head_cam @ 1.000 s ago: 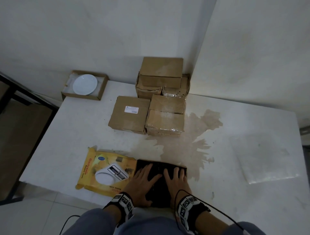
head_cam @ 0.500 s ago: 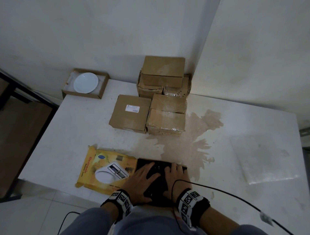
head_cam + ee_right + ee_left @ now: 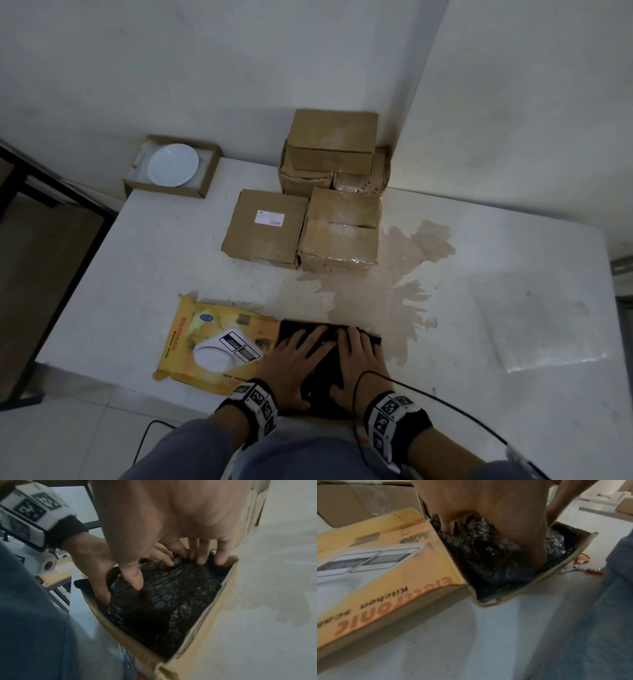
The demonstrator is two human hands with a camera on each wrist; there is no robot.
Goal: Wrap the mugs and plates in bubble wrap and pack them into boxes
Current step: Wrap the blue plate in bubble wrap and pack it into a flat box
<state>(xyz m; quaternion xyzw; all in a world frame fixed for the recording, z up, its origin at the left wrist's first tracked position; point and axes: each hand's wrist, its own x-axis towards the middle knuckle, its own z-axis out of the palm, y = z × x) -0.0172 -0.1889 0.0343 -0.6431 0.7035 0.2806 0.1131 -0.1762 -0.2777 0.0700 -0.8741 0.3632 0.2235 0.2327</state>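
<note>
A black bubble-wrapped bundle (image 3: 322, 373) fills an open cardboard box (image 3: 197, 635) at the table's near edge. The box's yellow lid (image 3: 212, 339), printed with a kitchen scale, lies flapped open to the left. My left hand (image 3: 294, 363) and right hand (image 3: 356, 363) lie side by side on the bundle, fingers spread, and press it down. In the right wrist view the right fingertips (image 3: 200, 559) dig in at the bundle's (image 3: 171, 595) far edge, and the left hand's (image 3: 92, 561) thumb sits at the near box wall. What is inside the wrap is hidden.
A white plate (image 3: 173, 164) lies in an open shallow box (image 3: 205, 178) at the far left corner. Several closed cartons (image 3: 267, 226) are stacked in the far middle by the wall. A clear bubble wrap sheet (image 3: 537, 325) lies to the right, and a brown stain (image 3: 394, 274) marks the table.
Both hands have stayed on the black bundle, shifting slightly toward me as they press. A black cable now trails from the right wrist. Nothing else on the table moved.
</note>
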